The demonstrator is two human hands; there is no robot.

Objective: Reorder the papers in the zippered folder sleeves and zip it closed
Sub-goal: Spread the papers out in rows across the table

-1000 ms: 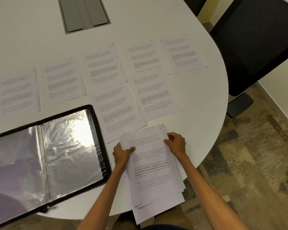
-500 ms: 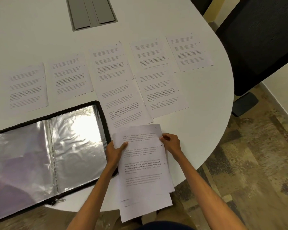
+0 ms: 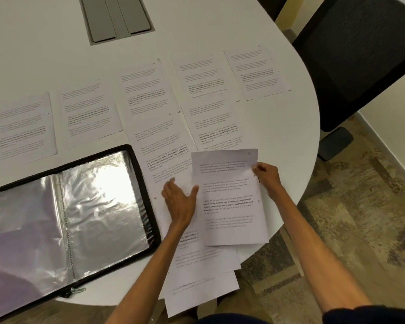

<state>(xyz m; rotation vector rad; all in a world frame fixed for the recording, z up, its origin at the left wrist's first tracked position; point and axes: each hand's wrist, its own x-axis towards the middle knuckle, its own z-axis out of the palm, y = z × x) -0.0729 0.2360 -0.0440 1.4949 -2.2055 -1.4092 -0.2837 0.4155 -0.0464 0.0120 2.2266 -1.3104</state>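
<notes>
— One sheet (image 3: 229,199): where?
— Pinched at its right edge by the right hand (image 3: 268,177), over the stack (image 3: 201,265) that the flat, straight-fingered left hand (image 3: 179,202) presses.
— The folder (image 3: 66,220)?
— Lying open, left of that hand.

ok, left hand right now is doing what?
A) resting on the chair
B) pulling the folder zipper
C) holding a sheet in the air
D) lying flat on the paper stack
D: the left hand lies fingers-straight on the paper stack, while the right hand pinches the top sheet at its right edge.
</notes>
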